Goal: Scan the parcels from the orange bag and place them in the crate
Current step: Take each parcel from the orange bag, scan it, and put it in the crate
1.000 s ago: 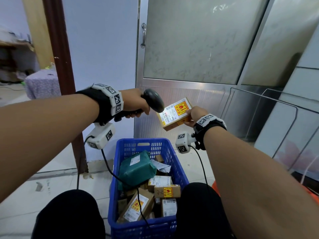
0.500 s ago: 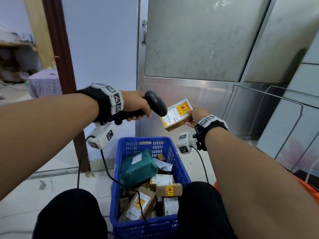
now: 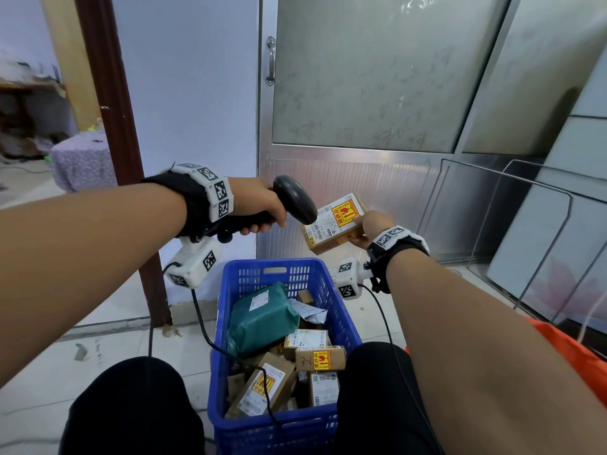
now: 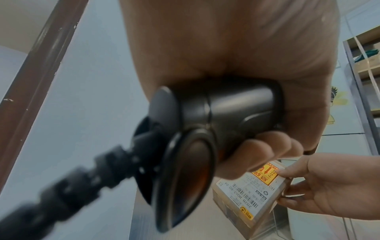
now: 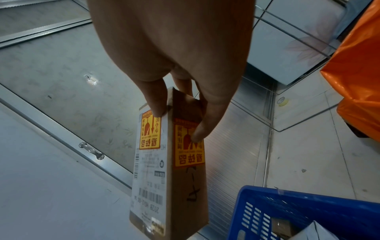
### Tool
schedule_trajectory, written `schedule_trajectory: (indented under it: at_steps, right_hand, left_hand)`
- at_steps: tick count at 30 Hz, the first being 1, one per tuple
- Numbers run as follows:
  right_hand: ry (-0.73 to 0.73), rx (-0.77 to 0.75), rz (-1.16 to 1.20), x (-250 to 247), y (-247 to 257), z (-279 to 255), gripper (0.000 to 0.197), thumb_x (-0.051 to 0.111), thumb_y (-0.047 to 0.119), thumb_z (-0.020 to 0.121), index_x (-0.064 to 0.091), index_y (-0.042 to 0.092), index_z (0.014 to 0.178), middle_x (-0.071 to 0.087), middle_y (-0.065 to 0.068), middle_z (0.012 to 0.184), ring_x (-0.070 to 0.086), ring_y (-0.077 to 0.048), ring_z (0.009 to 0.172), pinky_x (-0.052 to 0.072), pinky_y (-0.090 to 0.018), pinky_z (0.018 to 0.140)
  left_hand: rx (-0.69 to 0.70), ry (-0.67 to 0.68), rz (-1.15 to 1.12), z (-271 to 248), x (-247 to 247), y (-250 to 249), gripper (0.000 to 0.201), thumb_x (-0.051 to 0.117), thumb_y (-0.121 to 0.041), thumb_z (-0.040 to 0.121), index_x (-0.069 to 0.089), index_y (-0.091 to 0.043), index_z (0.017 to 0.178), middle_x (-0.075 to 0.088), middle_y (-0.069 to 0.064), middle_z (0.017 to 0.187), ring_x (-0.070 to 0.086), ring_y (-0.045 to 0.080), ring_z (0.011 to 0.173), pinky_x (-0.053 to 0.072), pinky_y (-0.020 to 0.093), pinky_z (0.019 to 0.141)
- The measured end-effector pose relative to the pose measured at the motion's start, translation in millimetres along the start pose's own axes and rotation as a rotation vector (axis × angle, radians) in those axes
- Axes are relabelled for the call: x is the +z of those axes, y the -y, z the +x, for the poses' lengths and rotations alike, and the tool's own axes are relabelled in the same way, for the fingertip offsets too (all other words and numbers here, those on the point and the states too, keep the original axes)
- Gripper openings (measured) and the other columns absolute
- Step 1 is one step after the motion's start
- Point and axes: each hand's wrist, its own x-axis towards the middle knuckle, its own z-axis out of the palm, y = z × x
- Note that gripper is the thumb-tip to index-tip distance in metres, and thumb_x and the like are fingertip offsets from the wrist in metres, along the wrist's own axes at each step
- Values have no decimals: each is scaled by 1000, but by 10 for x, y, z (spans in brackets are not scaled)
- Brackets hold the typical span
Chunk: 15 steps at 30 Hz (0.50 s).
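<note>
While the left hand (image 3: 259,205) grips the scanner (image 3: 295,200) and the right hand (image 3: 372,229) pinches a fragile-stickered parcel (image 3: 333,221), scanning is in hand; next, lowering into the blue crate (image 3: 341,310).

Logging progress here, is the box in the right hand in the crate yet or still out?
Out. The right hand holds the box above the crate, facing the scanner.

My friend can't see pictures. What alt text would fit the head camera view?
Seen from above, a left hand aims a black barcode scanner at a small cardboard parcel held in the right hand, above a blue crate of parcels.
</note>
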Motion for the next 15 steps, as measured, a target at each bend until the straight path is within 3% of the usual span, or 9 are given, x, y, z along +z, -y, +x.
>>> schedule_trajectory:
  at_steps: [2,5,7,10,15]
  right_hand:
    - [30,-46,-60,-19,-18,25,15,68,13,92,59,3,84,72,-16,103,72,-30,92,61,-42,82]
    - [151,-172,-55,-36,-84,8,11,50,8,97,54,15,88,60,-11,111,65,-24,97,59,-31,74]
    - [117,-148,-95,-39,-54,43,12,54,11,97,55,15,86,62,-11,106,67,-24,97,59,-32,79]
    - [9,24,-144,-64,-14,68,22,68,18,92,57,4,80,72,-13,98,72,-27,96,59,-38,88]
    - [27,-41,-301,-56,-170,159,20,67,22,91,60,6,80,73,-10,102,71,-28,94,58,-42,90]
  left_hand:
    - [-4,9,1,6,15,-6,19,70,-13,87,62,-7,70,58,8,57,50,18,45,45,25,48]
    - [-8,11,1,19,28,2,23,69,-12,87,61,-8,66,57,9,56,49,18,44,43,25,47]
    - [-8,8,16,28,33,23,23,70,-12,87,62,-8,66,58,9,56,49,18,44,43,25,47]
    - [-1,-2,25,64,51,67,20,70,-13,87,62,-6,70,59,9,58,50,18,44,45,25,47]
    - [46,-45,-65,240,117,133,12,69,-12,89,64,-5,81,64,10,66,55,18,49,49,28,51]
